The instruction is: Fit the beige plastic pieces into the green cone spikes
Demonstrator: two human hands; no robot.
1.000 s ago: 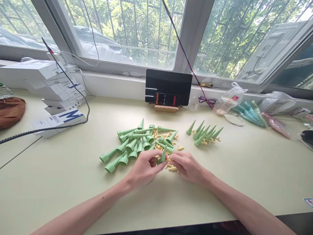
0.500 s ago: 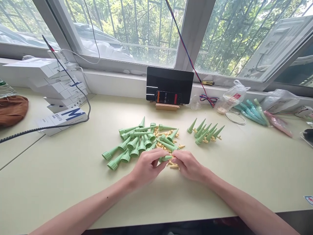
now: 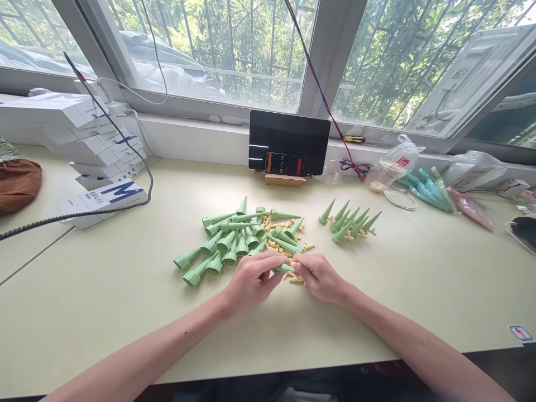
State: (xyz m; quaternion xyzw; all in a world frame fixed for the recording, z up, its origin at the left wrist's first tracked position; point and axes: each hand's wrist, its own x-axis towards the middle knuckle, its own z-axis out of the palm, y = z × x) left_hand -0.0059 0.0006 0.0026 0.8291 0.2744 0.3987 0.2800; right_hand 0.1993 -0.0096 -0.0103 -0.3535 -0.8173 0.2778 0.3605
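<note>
My left hand point(image 3: 252, 282) is wrapped round a green plastic watering spike point(image 3: 283, 268), its tip pointing right. At that tip the fingers of my right hand point(image 3: 323, 280) are pinched together; whatever is between them is hidden. Just beyond my hands lies a heap of small yellow valve pieces point(image 3: 309, 246), partly covered by spikes. Left of it spreads a pile of loose green watering spikes point(image 3: 226, 242) with wide ribbed caps. Farther right, several green spikes with yellow valves fitted point(image 3: 344, 232) lie side by side in a group.
A black tablet point(image 3: 288, 137) leans upright at the back, a phone point(image 3: 287, 164) showing a timer before it. White boxes point(image 3: 106, 148) are stacked at the left, with a black cable point(image 3: 104, 213) across them. Plastic bags point(image 3: 396, 164) and a white cord point(image 3: 400, 200) lie at the right.
The whole view has shifted slightly. Both hands stay together at the spike, whose tip now sits a little closer against my right fingertips.
</note>
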